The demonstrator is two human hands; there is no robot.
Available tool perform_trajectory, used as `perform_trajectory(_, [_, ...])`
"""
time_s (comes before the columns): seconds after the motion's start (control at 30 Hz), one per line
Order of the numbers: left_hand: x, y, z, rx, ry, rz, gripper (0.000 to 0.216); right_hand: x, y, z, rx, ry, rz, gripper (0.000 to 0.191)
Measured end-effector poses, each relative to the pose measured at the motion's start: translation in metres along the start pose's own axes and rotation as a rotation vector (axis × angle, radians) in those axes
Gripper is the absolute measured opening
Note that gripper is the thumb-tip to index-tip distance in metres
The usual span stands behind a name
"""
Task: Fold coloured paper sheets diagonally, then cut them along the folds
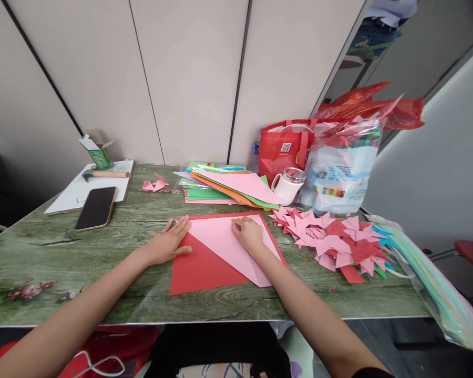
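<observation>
A red paper sheet (205, 262) lies flat on the table in front of me. On top of it is a pink paper sheet (216, 231) with a long slanting edge and a small folded tip near the front. My left hand (169, 244) rests flat at the sheets' left edge, fingers apart, touching the upper left corner. My right hand (247, 234) presses on the pink paper near its upper edge with curled fingers; nothing shows in them.
Behind the sheets sits a stack of coloured paper (224, 184). To the right are a mug (287, 187), a red bag (278, 152), a clear bag (337, 176) and a heap of folded paper pieces (331, 239). A phone (96, 208) and a hammer (106, 174) lie left.
</observation>
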State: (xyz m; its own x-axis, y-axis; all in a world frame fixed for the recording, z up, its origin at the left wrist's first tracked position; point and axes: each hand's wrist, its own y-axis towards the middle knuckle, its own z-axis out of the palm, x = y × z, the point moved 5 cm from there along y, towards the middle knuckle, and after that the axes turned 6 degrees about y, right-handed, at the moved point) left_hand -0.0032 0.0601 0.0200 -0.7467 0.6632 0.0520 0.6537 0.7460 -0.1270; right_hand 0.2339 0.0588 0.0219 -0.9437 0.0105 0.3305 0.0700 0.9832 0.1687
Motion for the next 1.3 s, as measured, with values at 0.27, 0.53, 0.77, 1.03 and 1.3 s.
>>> perform_trajectory(0.27, [0.032, 0.003, 0.008, -0.019, 0.027, -0.19, 0.077, 0.001, -0.001, -0.001, 0.004, -0.003, 0.007, 0.029])
perform_trajectory(0.53, [0.018, 0.007, 0.012, -0.04, 0.105, -0.386, 0.091, 0.0, 0.0, 0.001, -0.011, 0.005, 0.021, 0.03])
perform_trajectory(0.77, [-0.02, 0.006, -0.004, -0.103, 0.146, -0.311, 0.085, -0.001, 0.0, 0.001, -0.004, 0.009, 0.021, 0.028])
perform_trajectory(1.03, [-0.151, 0.003, -0.005, 0.011, -0.032, 0.156, 0.109, -0.001, 0.0, 0.002, -0.007, -0.002, 0.019, 0.029])
perform_trajectory(1.3, [-0.196, 0.0, -0.016, 0.044, -0.297, 0.379, 0.109, 0.002, -0.001, 0.003, 0.007, -0.033, 0.005, 0.029])
